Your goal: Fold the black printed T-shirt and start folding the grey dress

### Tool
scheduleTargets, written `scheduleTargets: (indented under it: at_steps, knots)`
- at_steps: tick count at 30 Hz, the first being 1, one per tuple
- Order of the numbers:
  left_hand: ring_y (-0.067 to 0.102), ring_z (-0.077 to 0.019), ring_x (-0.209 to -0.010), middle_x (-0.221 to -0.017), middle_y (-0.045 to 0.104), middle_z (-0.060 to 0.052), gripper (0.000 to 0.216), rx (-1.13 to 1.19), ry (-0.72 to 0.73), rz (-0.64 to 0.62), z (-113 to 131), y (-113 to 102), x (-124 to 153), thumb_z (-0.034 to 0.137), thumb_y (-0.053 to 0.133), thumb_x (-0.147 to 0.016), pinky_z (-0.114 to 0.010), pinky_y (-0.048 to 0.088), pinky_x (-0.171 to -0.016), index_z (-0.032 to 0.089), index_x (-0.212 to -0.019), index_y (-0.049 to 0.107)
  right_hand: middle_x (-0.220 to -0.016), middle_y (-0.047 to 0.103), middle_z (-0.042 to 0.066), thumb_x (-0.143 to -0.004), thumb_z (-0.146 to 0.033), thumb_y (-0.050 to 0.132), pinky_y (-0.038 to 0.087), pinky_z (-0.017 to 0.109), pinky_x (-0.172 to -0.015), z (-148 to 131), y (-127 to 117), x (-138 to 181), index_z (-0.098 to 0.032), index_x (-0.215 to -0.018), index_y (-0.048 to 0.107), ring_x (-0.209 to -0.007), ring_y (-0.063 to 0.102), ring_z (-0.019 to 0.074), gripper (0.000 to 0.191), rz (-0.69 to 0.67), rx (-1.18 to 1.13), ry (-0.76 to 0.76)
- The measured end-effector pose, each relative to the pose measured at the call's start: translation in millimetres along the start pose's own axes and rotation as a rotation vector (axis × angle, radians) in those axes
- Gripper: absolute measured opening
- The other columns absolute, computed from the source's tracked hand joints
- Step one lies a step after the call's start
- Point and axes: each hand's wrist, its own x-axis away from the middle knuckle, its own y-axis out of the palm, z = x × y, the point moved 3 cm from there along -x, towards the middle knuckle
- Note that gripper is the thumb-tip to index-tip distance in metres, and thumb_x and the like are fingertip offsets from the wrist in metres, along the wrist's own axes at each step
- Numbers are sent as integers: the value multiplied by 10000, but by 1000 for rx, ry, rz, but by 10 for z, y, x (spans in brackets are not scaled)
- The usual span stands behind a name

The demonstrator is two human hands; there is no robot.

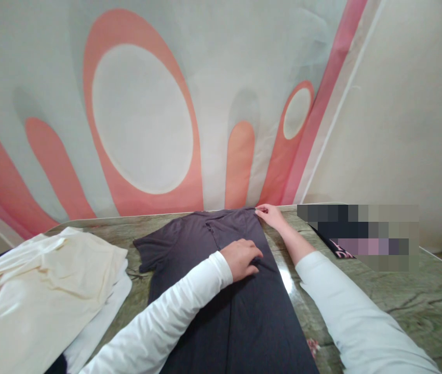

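Note:
A dark short-sleeved garment (197, 249) lies stretched lengthwise on the table, running off the bottom of the view. One sleeve (154, 246) sticks out on the left; the right side has a straight edge with no sleeve showing. My right hand (270, 215) pinches the garment's far right corner near the shoulder. Over its upper middle is my left hand (242, 259), palm down, fingers slightly bent and thumb apart, resting on or just above the cloth. A line, perhaps a seam or fold, runs down the garment's middle.
Cream and white clothes (57, 275) lie piled on the left. A black item with pink marks (341, 249), partly blurred out, is on the right. The wood-patterned tabletop (407, 306) ends at a wall with a pink-and-white printed hanging (143, 119).

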Motion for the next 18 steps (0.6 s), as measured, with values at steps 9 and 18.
scheduleTargets:
  at_steps: [9, 18]
  knots:
    - [570, -177, -842, -1055, 525, -81, 624, 267, 93, -126, 393, 221, 24, 499, 697, -641, -265, 465, -790, 169, -1150, 552, -866, 657, 61, -732, -331, 620, 444, 285, -719, 16, 8, -6, -182, -905, 658, -772, 606, 168, 232, 28, 98, 60]
    - [318, -285, -1265, -1367, 396, -105, 425, -149, -218, 75, -273, 185, 40, 371, 427, -878, -502, 249, -1009, 202, -1266, 455, -924, 627, 64, -796, -430, 535, 407, 287, -788, -213, -74, 107, -195, -941, 645, -849, 577, 168, 297, 12, 151, 15]
